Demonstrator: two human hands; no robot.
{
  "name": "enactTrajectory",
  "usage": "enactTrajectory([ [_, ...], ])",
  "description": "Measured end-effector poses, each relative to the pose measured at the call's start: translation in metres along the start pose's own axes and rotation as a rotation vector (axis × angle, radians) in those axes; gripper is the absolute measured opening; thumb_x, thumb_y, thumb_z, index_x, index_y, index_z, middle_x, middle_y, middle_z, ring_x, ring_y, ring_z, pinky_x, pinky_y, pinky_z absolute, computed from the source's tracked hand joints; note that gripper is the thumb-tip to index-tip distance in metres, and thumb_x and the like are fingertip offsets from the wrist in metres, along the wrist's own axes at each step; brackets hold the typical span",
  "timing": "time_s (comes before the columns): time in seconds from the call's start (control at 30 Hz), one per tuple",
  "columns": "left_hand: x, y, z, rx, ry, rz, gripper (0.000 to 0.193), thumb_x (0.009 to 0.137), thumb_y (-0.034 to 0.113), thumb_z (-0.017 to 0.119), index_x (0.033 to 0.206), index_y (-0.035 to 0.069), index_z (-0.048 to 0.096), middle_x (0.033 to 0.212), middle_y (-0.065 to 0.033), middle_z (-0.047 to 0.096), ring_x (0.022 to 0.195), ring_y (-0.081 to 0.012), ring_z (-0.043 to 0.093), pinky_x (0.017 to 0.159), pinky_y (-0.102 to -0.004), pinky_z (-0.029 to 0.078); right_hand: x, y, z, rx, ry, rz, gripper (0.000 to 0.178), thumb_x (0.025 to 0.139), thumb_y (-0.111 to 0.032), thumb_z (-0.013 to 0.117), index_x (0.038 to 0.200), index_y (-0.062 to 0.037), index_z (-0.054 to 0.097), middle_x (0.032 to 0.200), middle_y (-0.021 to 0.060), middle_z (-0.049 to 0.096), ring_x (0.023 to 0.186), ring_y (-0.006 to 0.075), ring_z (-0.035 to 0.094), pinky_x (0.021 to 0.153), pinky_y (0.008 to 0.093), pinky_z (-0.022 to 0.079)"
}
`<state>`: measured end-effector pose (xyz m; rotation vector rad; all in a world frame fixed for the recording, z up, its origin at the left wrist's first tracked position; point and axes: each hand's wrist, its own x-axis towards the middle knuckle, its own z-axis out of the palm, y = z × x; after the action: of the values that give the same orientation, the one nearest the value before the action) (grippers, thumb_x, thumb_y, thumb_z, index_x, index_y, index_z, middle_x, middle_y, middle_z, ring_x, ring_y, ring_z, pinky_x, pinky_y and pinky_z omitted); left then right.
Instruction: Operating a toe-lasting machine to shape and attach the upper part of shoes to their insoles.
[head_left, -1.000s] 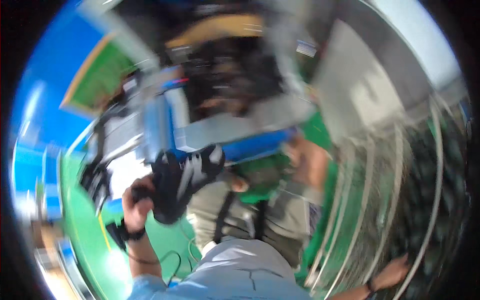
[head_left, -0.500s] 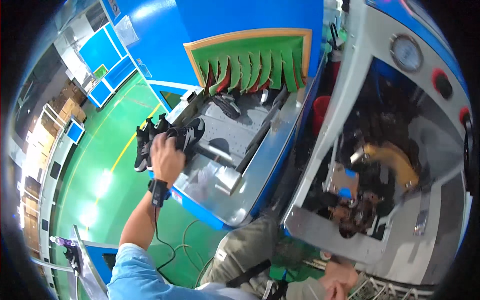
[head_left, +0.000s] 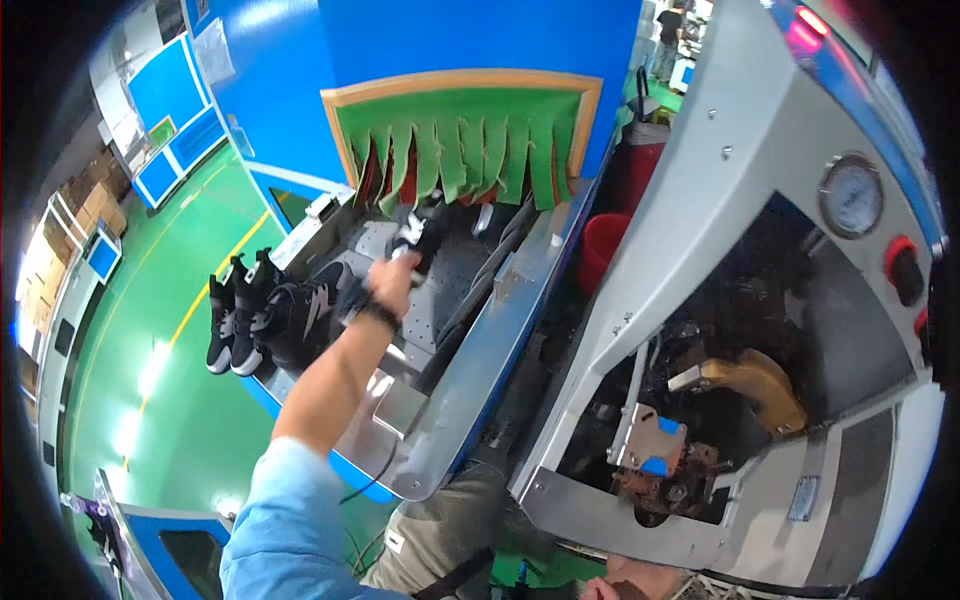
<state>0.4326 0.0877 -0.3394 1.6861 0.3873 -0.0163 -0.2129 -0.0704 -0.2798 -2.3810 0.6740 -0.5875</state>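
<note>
My left hand (head_left: pixel 392 282) reaches forward over the perforated metal conveyor bed (head_left: pixel 365 240). Its fingers are closed on a black and white shoe (head_left: pixel 424 236), slightly blurred, just short of the green strip curtain (head_left: pixel 450 160). Beside my left wrist stands a black sneaker with a pale stripe (head_left: pixel 300 310). More black shoes with grey toes (head_left: pixel 228 325) sit left of it at the bed's corner. Low at the picture's edge is my right hand (head_left: pixel 640 578), next to the grey machine. It is partly cut off, and its fingers cannot be made out.
A grey machine frame with a pressure gauge (head_left: pixel 852 197), a red knob (head_left: pixel 903 262) and a tan curved arm (head_left: pixel 755 385) stands at the right. Red bins (head_left: pixel 603 245) sit between the machines. A dark braided bar (head_left: pixel 480 275) runs along the bed.
My left hand has moved from the dark sneaker at the bed's left side forward to the shoe by the curtain and closed on it. The whole view has shifted.
</note>
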Motion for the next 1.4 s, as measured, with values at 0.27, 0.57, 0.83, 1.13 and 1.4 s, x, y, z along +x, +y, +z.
enactTrajectory([
  [0.27,-0.325,0.012,-0.173,-0.674,-1.083,-0.501,0.072,0.084,0.036,0.073,0.140,-0.002,0.050,0.135,-0.0198,0.062,0.123,-0.0319,0.062,0.112,-0.0476,0.046,0.036,-0.106,0.039,1.078,-0.232,-0.069,0.069,0.103,-0.031,0.056,0.159,-0.0046,0.025,0.152,0.0245,0.045,0.117,0.0283,0.064,0.098,0.0420,0.052],
  [0.57,-0.464,-0.020,-0.175,-0.074,-1.424,-0.021,0.086,0.084,0.023,0.086,0.149,-0.003,0.036,0.131,-0.0065,0.059,0.120,-0.0139,0.053,0.105,-0.0316,0.045,-0.014,-0.088,-0.008,1.333,0.052,0.322,0.079,0.085,-0.022,0.073,0.151,0.0009,0.038,0.143,0.0140,0.053,0.127,0.0299,0.053,0.109,0.0400,0.041],
  [0.83,-0.472,-0.015,-0.162,0.393,-1.747,0.614,0.045,0.086,0.039,0.081,0.105,0.000,0.069,0.079,-0.0178,0.070,0.075,-0.0328,0.070,0.068,-0.0409,0.053,-0.073,-0.037,-0.034,1.699,-0.307,0.806,0.057,0.091,-0.022,0.060,0.141,0.0040,0.048,0.127,0.0211,0.064,0.110,0.0315,0.066,0.096,0.0418,0.052],
  [1.13,-0.491,0.020,-0.142,-0.370,-1.942,0.651,0.025,0.095,0.014,0.071,0.075,0.000,0.066,0.062,-0.0135,0.054,0.057,-0.0257,0.057,0.054,-0.0372,0.040,0.030,-0.082,-0.124,1.192,0.225,0.203,0.078,0.083,-0.011,0.072,0.150,0.0107,0.037,0.143,0.0162,0.056,0.128,0.0254,0.058,0.112,0.0340,0.042],
  [1.4,-0.467,0.021,-0.076,-0.192,-1.449,-0.188,0.025,0.103,0.022,0.062,0.086,0.005,0.066,0.066,0.0027,0.055,0.058,-0.0059,0.049,0.052,-0.0244,0.037,0.159,-0.122,-0.169,0.227,0.103,0.071,0.073,0.085,-0.004,0.075,0.150,0.0065,0.043,0.145,0.0161,0.056,0.130,0.0174,0.053,0.109,0.0298,0.040],
])
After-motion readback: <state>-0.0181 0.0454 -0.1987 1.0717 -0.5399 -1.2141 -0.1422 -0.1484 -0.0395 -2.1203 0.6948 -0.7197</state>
